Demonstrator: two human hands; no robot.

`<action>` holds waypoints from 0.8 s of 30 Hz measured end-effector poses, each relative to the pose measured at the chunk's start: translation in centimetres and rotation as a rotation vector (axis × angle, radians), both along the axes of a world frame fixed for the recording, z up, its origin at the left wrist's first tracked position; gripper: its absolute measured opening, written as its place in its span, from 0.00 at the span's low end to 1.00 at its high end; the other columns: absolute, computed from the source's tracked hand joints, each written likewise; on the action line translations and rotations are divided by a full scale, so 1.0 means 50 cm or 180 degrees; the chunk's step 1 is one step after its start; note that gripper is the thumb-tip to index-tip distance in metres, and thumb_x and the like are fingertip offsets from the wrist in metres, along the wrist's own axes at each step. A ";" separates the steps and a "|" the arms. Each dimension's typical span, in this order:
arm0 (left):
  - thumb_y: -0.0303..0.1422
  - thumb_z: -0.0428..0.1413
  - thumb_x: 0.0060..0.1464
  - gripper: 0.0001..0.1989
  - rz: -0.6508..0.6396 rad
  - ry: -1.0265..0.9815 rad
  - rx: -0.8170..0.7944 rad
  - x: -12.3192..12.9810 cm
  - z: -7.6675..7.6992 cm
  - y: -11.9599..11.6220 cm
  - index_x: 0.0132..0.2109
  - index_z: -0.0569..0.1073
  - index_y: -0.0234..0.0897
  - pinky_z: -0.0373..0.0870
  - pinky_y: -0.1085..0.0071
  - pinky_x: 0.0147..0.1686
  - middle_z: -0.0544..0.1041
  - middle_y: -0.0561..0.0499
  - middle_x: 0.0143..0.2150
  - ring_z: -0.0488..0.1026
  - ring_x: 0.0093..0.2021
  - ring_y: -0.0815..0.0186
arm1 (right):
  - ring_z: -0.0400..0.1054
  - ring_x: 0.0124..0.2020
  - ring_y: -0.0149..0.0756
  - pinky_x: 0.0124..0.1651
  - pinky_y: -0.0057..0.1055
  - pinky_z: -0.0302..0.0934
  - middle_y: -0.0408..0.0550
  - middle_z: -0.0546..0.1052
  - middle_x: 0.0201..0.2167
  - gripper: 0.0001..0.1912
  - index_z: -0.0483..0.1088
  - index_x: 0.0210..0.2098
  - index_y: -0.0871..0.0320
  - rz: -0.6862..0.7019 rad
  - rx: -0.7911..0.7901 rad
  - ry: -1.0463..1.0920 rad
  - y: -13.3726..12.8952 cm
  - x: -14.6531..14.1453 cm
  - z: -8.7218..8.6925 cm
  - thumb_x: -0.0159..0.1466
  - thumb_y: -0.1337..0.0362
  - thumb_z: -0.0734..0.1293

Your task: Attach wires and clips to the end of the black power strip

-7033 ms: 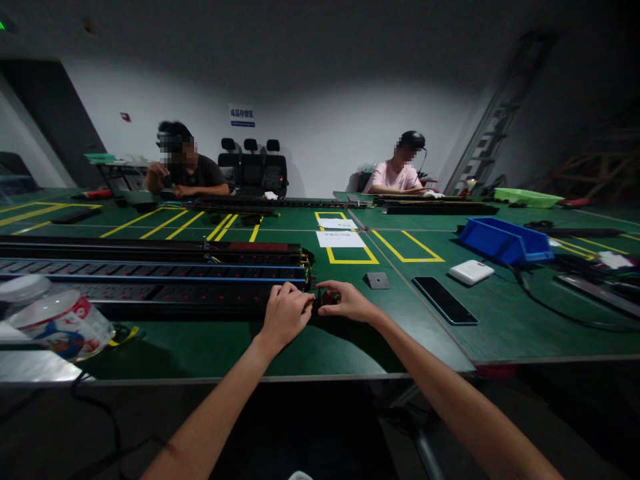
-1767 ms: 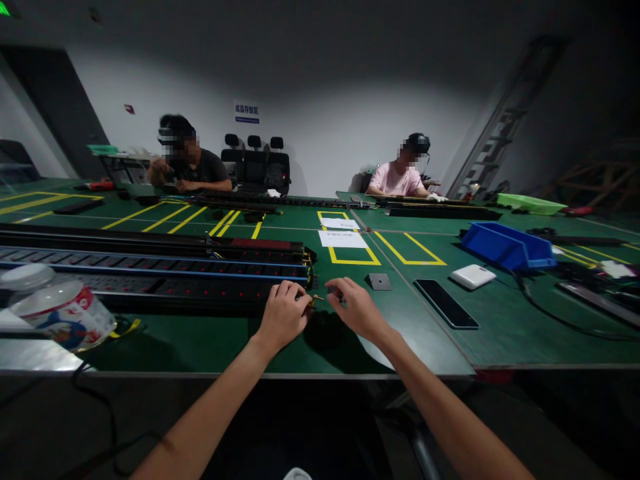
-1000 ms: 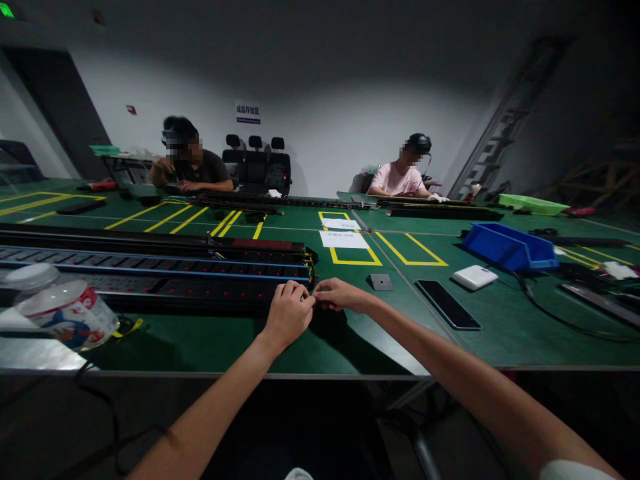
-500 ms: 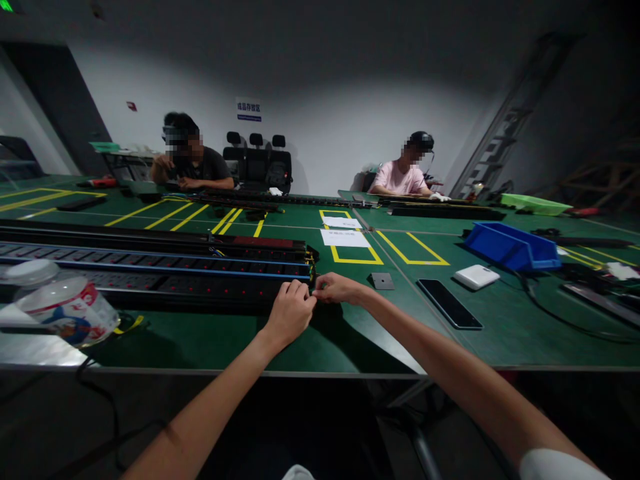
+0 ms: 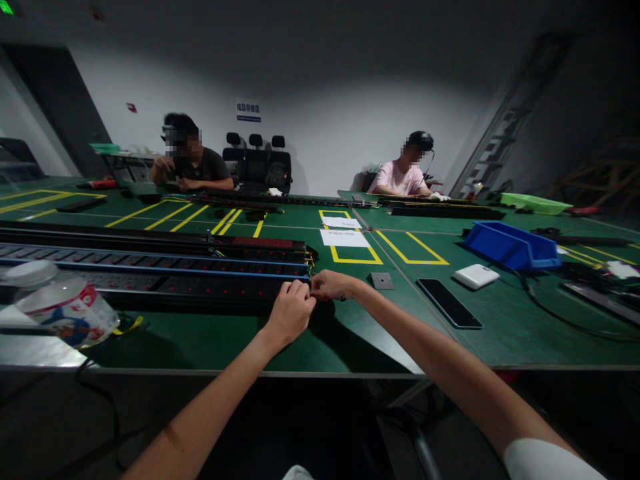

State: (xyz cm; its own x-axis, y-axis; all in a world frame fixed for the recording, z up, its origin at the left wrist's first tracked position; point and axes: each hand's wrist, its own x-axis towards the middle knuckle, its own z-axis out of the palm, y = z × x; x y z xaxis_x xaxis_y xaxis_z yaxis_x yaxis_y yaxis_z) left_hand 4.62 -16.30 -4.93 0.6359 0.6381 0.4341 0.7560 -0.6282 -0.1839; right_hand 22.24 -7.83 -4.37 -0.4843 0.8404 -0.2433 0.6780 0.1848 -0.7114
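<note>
Long black power strips (image 5: 215,288) with rows of red-dotted sockets lie side by side across the left of the table. My left hand (image 5: 291,310) is closed over the right end of the nearest one, fingers curled on it. At that same end my right hand (image 5: 331,285) is pinched, its fingertips almost touching the left hand. Whatever sits between the right fingertips is too small and hidden to make out. Thin yellow wires (image 5: 309,255) show at the strip ends just beyond the hands. A small grey metal plate (image 5: 382,281) lies right of my right hand.
A phone (image 5: 449,303), a white case (image 5: 476,277) and a blue bin (image 5: 513,247) stand to the right. A plastic jar (image 5: 75,310) is at the left front. White papers (image 5: 344,238) lie beyond my hands. Two people (image 5: 207,167) sit across the green table (image 5: 215,347).
My right hand has shifted slightly left and turned a little at the strip's end. My left hand stays in place on the power strip.
</note>
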 end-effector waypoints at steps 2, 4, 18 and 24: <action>0.23 0.51 0.57 0.09 -0.0004 0.0025 0.0022 0.001 -0.002 0.002 0.35 0.75 0.35 0.62 0.59 0.42 0.71 0.44 0.38 0.65 0.43 0.57 | 0.59 0.19 0.25 0.23 0.22 0.49 0.38 0.68 0.17 0.03 0.69 0.25 0.60 0.0059 0.0063 -0.0112 0.002 -0.003 0.003 0.55 0.68 0.67; 0.22 0.52 0.56 0.08 -0.0022 0.0052 0.0042 0.001 -0.003 0.003 0.35 0.75 0.34 0.62 0.59 0.42 0.71 0.44 0.39 0.65 0.44 0.56 | 0.59 0.20 0.25 0.23 0.22 0.49 0.38 0.68 0.17 0.03 0.69 0.25 0.60 0.0115 0.0121 -0.0210 0.004 -0.006 0.008 0.55 0.68 0.68; 0.29 0.52 0.59 0.08 0.0026 -0.0189 0.0098 0.004 -0.004 -0.003 0.36 0.75 0.35 0.62 0.58 0.42 0.70 0.43 0.37 0.64 0.43 0.56 | 0.63 0.22 0.28 0.26 0.23 0.53 0.40 0.70 0.19 0.05 0.68 0.29 0.60 -0.0008 0.0443 0.0694 -0.040 0.014 -0.017 0.58 0.65 0.67; 0.33 0.54 0.59 0.08 0.0128 -0.0370 0.0050 0.002 -0.001 -0.006 0.40 0.77 0.36 0.61 0.57 0.43 0.72 0.43 0.40 0.64 0.45 0.55 | 0.64 0.26 0.30 0.28 0.24 0.55 0.44 0.73 0.26 0.16 0.70 0.35 0.61 0.0031 0.0439 0.1243 -0.079 0.038 -0.022 0.62 0.52 0.67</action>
State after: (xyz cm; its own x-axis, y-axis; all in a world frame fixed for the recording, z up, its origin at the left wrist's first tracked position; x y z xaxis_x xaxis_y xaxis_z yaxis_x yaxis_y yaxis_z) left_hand 4.73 -16.63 -4.99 0.5547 0.6546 0.5136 0.7973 -0.5947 -0.1031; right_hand 24.15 -11.76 -5.45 -0.5258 0.8473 0.0748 0.3600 0.3013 -0.8830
